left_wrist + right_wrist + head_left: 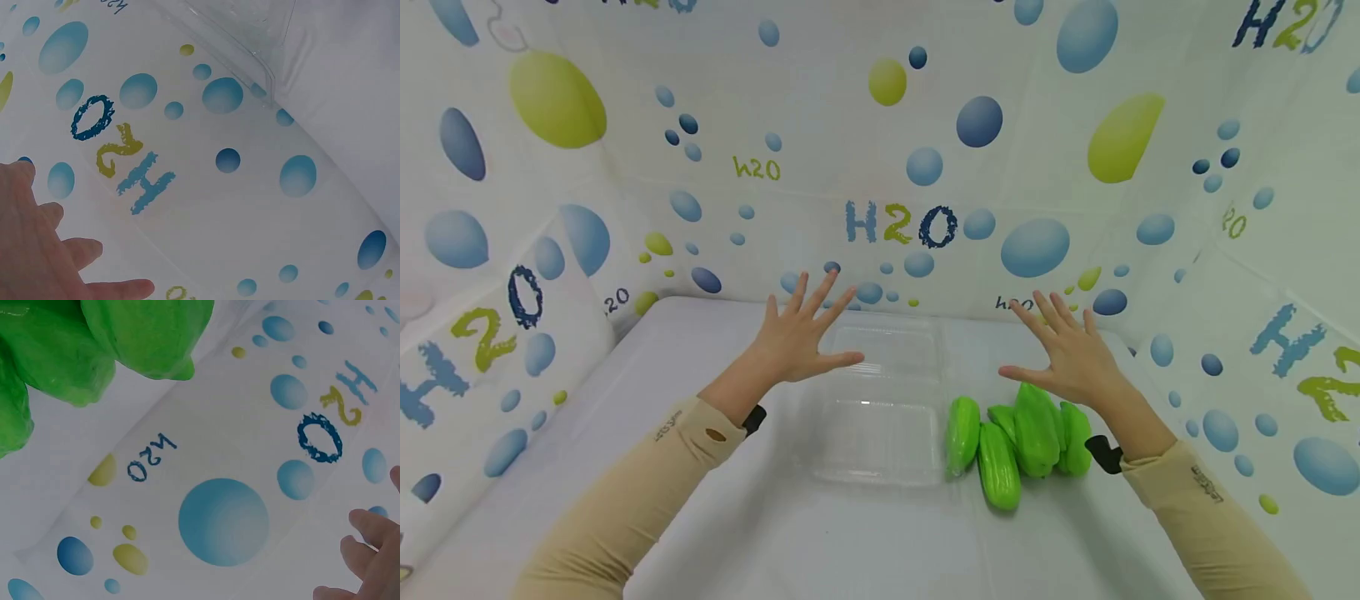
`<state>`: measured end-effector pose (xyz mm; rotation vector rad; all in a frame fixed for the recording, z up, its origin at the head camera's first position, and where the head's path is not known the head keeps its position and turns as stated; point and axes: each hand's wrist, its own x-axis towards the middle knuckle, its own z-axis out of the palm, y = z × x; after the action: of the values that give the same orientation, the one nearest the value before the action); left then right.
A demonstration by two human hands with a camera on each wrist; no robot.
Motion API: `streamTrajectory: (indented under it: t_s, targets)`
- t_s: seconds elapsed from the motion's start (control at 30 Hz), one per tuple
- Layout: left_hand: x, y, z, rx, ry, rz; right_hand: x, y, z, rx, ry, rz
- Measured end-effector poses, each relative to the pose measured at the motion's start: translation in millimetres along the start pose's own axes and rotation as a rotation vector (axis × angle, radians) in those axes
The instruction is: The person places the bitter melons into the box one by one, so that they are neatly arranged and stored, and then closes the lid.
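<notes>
My left hand (793, 337) is held up with fingers spread, holding nothing, near a clear plastic clamshell container (880, 481). The container lies with its lid (887, 342) folded back toward the far wall. My right hand (1071, 354) is raised too, fingers spread, over a heap of bright green vegetable-shaped pieces. Among them are a long ridged one (999, 467), another at the left end (962, 435) and a large lobed one (1036, 429). The right wrist view shows green pieces (147, 331) at its top left. A corner of the container (250, 37) tops the left wrist view.
A white tabletop (880, 542) lies under everything. White sheeting (820, 167) with blue and green dots and H2O lettering rises at the back and on both sides. Dark straps (1105, 454) circle my wrists beside beige sleeves.
</notes>
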<state>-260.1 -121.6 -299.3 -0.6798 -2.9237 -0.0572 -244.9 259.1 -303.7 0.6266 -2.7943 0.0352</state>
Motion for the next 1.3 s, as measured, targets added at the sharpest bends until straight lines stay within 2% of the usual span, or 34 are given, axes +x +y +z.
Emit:
streamTrajectory:
  t_s: [0.33, 0.57, 0.8, 1.03, 1.3]
  targets:
    - [-12.3, -8.5, 9.6, -0.102, -0.008, -0.031, -12.1, 8.7, 2.3, 0.078, -0.029, 0.022]
    - [-21.8, -10.5, 16.2, -0.148, 0.031, -0.016, -20.6, 16.1, 8.8, 0.113, -0.043, 0.039]
    - [-32.3, -11.9, 31.9, -0.211, 0.026, 0.005, -29.2, 24.0, 15.2, 0.147, -0.051, 0.052]
    - [-41.0, -15.8, 45.2, -0.28, -0.002, -0.03, -35.0, 30.0, 18.2, 0.162, -0.067, 0.059]
    - [-50.3, -20.2, 57.9, -0.303, 0.006, -0.057, -41.2, 35.4, 22.4, 0.189, -0.076, 0.066]
